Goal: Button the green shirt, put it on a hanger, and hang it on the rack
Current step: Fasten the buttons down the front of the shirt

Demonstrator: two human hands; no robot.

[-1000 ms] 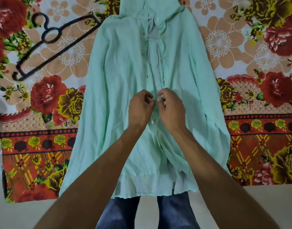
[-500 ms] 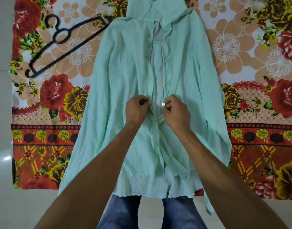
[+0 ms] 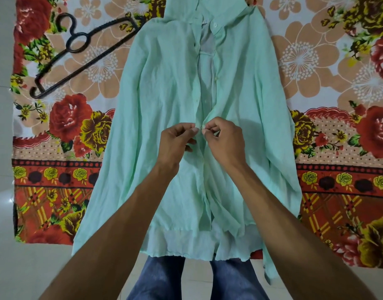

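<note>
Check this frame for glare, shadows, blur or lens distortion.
Head view: soft, even light; the right hand casts a faint shadow on the green shirt. Head view: it and the left hand look sharp; a pale sheen lies on the floor at left; wide-angle stretch widens the forearms near the bottom corners.

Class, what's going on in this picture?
A person is buttoning a green shirt spread on a floral sheet. The left hand pinches one front edge, the right hand a white button on the other. Above the hands the front lies open. A black hanger lies untouched beside the shirt.
</note>
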